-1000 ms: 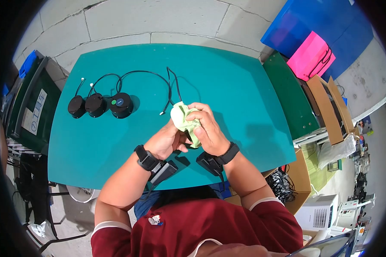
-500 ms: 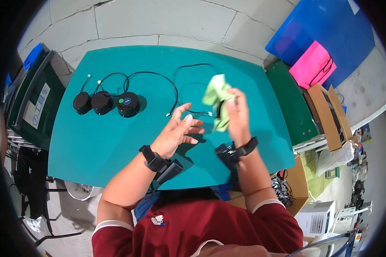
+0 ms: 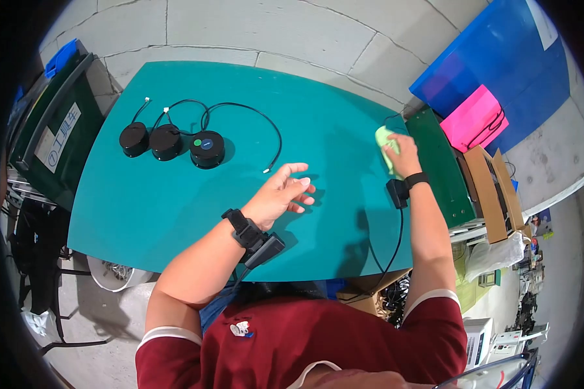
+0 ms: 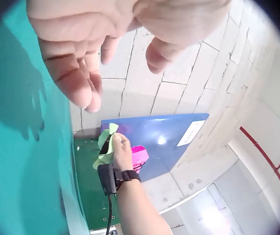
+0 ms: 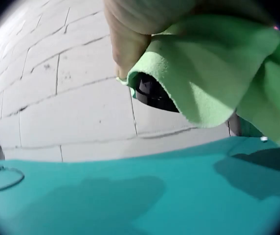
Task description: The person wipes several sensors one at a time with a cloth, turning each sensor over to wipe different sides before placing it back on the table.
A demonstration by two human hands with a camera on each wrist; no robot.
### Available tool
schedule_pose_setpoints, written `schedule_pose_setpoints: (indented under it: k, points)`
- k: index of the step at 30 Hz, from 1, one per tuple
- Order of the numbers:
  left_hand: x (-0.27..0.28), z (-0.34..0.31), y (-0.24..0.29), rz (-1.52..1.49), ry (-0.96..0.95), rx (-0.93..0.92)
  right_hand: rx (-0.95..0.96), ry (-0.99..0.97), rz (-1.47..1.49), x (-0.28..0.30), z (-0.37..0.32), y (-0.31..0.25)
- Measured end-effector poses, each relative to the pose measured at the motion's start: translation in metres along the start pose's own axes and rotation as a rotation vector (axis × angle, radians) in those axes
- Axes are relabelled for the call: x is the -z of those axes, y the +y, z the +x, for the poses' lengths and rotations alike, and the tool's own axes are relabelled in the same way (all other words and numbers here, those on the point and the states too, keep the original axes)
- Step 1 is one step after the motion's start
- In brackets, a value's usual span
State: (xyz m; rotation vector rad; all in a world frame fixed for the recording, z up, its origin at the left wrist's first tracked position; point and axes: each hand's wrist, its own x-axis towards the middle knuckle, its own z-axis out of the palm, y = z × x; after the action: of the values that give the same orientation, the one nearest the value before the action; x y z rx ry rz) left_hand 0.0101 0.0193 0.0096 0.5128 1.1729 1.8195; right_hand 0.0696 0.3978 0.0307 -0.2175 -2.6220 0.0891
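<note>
At the table's right side, my right hand [image 3: 405, 157] holds a light green cloth [image 3: 384, 139] above the tabletop. In the right wrist view the cloth is draped round a black object [image 5: 154, 95], of which only a dark curved part shows. My left hand [image 3: 276, 198] hovers over the middle of the table, fingers loosely bent and holding nothing. Three black round devices [image 3: 207, 149] with cables stand in a row at the back left. The largest carries a green and a blue round sticker on top.
A black cable [image 3: 279, 133] curves from the devices across the teal table [image 3: 331, 227]. Past the table's right edge stand a dark green cabinet [image 3: 438, 181], a pink bag [image 3: 475, 120] and an open cardboard box [image 3: 493, 194]. A dark green bin [image 3: 61, 136] is on the left.
Both hands worked at the cloth together; then the left hand let go. My right hand has carried the cloth and black object to the table's right side. The left hand stays near the middle.
</note>
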Motion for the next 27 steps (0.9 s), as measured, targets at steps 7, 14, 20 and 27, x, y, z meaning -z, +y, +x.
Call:
schedule_pose_setpoints:
  k: [7,14,20,27]
  points:
    - [0.000,0.002,-0.006,0.031,-0.032,0.031,-0.187,-0.334,0.112,-0.017,-0.019,-0.041]
    - [-0.015,-0.022,0.037,0.007,-0.086,-0.122,-0.088,-0.186,-0.105,0.013,-0.018,-0.061]
    - [0.011,-0.039,0.069,0.078,-0.038,-0.251,-0.118,-0.315,0.209,0.002,-0.025,-0.061]
    - [0.123,-0.067,0.112,-0.453,0.424,-0.818,-0.507,-0.156,1.397,0.015,-0.006,-0.053]
